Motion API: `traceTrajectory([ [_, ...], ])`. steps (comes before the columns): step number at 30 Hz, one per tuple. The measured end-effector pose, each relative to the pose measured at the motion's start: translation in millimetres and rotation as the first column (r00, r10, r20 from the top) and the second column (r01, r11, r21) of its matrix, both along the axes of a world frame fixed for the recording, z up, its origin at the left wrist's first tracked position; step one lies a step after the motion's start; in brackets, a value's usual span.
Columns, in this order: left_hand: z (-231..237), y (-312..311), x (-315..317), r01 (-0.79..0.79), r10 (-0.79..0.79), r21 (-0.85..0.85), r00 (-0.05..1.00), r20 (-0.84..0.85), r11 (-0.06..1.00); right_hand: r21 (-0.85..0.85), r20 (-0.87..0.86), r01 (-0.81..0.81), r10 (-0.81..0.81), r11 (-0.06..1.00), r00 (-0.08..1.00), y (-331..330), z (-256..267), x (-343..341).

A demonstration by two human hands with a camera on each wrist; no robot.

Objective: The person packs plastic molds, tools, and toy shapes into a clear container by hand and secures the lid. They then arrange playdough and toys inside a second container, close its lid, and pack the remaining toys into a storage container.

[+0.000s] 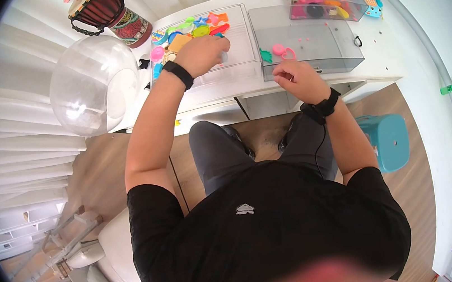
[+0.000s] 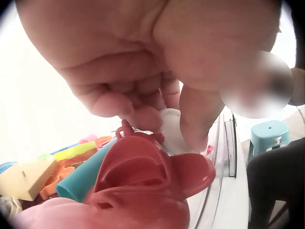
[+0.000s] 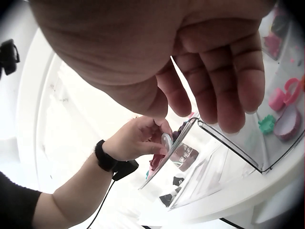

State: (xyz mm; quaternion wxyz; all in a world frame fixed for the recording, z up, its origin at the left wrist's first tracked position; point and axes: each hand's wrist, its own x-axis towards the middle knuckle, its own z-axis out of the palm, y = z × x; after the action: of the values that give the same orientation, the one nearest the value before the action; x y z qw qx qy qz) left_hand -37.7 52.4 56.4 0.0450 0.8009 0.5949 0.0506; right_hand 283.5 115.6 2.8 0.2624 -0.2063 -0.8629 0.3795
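Note:
My left hand [image 1: 201, 55] is over the clear left bin [image 1: 239, 38], pinching a small whitish translucent round piece [image 2: 174, 130] between thumb and fingers. Just beneath those fingers, a red plastic toy piece [image 2: 138, 171] fills the front of the left wrist view. Beside it lie a teal cylinder [image 2: 83, 176] and a pale yellow block [image 2: 28, 176]. My right hand [image 1: 300, 80] hovers at the front edge of the right clear drawer [image 1: 335, 63], fingers loosely bent and holding nothing. Inside that drawer are a green piece [image 1: 265, 55] and a pink round piece [image 1: 278, 49].
Behind the drawer stands a clear box of colourful toys [image 1: 322, 2]. A large transparent globe [image 1: 84, 85] and a drum [image 1: 109, 14] are at the left of the white table. A teal stool [image 1: 393, 143] stands on the floor at the right.

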Motion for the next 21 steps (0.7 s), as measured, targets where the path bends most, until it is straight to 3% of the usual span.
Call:
traceTrajectory([
  [4,-2,-1,0,0.039,-0.049,0.107,0.994,0.098,0.994,-0.014,-0.020,-0.018,0.017,1.000,1.000,-5,1,1],
  [8,8,-11,30,-0.010,-0.085,0.282,0.943,0.323,0.959,-0.064,-0.019,-0.010,0.008,0.998,1.000,-13,-1,-2],
  [10,10,-19,54,-0.021,-0.126,0.341,0.907,0.401,0.940,-0.192,-0.121,0.030,-0.054,0.981,0.991,-20,-4,-8],
  [11,10,-23,66,-0.045,-0.123,0.323,0.868,0.481,0.945,-0.194,-0.120,0.030,-0.055,0.980,0.991,-23,-7,-13],
  [13,2,-28,87,-0.084,-0.116,0.280,0.769,0.628,0.956,-0.381,-0.364,0.013,-0.163,0.924,0.917,-30,-13,-22],
  [14,-2,-31,97,-0.087,-0.113,0.278,0.768,0.630,0.957,-0.383,-0.362,0.012,-0.162,0.924,0.918,-31,-11,-23],
  [16,-10,-38,113,-0.174,-0.004,0.146,0.630,0.776,0.974,-0.411,-0.413,0.023,-0.209,0.911,0.886,-32,-3,-24],
  [18,-22,-41,122,-0.200,0.033,0.108,0.592,0.805,0.974,-0.436,-0.389,0.029,-0.217,0.899,0.895,-29,-1,-21],
  [20,-32,-44,129,-0.245,0.025,0.072,0.373,0.927,0.967,-0.459,-0.364,0.035,-0.224,0.888,0.904,-24,2,-16],
  [21,-35,-47,130,-0.247,0.027,0.070,0.369,0.929,0.966,-0.421,-0.337,0.063,-0.221,0.905,0.915,-21,3,-13],
])
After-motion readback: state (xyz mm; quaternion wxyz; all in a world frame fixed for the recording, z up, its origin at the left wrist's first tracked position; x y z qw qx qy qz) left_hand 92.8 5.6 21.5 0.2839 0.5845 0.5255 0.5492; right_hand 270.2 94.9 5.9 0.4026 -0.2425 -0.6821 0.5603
